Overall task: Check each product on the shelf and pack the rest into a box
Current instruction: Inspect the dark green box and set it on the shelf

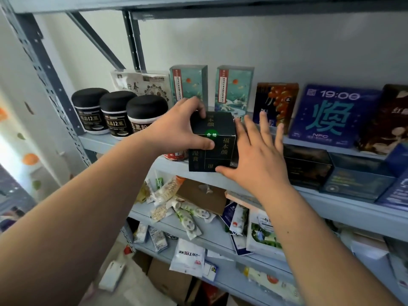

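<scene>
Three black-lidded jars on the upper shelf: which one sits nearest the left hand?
The rightmost jar, beside the wrist of the left hand. Its label shows large dark characters on white; the middle jar and leftmost jar carry dark labels reading 12.

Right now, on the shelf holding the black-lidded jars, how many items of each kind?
Black-lidded jars: 3
Teal boxes: 2
White pouch: 1
Orange-patterned dark box: 1
Blue box: 1
Brown box: 1
Total: 9

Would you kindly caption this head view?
Left hand grips a dark box before the shelf; right hand open beside it.
</scene>
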Demonstrator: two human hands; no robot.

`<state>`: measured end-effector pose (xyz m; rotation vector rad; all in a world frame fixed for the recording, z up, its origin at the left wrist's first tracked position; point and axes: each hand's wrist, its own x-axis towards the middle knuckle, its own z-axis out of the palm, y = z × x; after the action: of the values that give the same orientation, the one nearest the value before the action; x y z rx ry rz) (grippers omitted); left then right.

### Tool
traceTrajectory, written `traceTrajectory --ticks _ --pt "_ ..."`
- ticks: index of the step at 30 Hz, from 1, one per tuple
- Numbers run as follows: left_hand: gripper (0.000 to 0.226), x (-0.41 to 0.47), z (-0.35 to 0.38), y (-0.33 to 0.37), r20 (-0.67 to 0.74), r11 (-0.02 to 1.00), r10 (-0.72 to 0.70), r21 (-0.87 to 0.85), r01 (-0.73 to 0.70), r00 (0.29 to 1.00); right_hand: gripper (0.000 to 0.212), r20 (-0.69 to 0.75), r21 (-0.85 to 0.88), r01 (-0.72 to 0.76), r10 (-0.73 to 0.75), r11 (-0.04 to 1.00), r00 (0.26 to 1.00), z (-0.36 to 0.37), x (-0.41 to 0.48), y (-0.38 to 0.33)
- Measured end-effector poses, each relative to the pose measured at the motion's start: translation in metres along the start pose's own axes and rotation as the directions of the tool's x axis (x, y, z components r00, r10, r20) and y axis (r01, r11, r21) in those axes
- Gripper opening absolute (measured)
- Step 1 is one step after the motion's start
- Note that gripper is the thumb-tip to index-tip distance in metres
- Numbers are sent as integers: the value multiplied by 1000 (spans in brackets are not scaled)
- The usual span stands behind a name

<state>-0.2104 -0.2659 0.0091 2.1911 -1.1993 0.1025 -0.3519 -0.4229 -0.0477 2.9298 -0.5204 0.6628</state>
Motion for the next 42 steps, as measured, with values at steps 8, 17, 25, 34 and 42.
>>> traceTrajectory --ticks 8,17,25,34,42 --pt "52 -23 -15 0 -66 949 54 -306 -72 996 119 -136 147 131 -111 981 985 -7 -14 7" --pt "44 -71 -13 -20 -60 526 -113 -850 8 992 125 65 853 -20 -67 521 996 -16 -52 -49" --pt "46 -119 -1 -45 44 420 -197 -899 125 979 96 194 964 -165 128 -209 973 25 -87 -117" --pt "89 -183 -3 -88 223 586 174 -806 81 959 49 401 844 -266 218 -465 890 27 -98 -159" --pt "90 -208 -11 -101 174 600 123 -797 67 977 71 516 812 -385 230 -439 825 25 -105 -178"
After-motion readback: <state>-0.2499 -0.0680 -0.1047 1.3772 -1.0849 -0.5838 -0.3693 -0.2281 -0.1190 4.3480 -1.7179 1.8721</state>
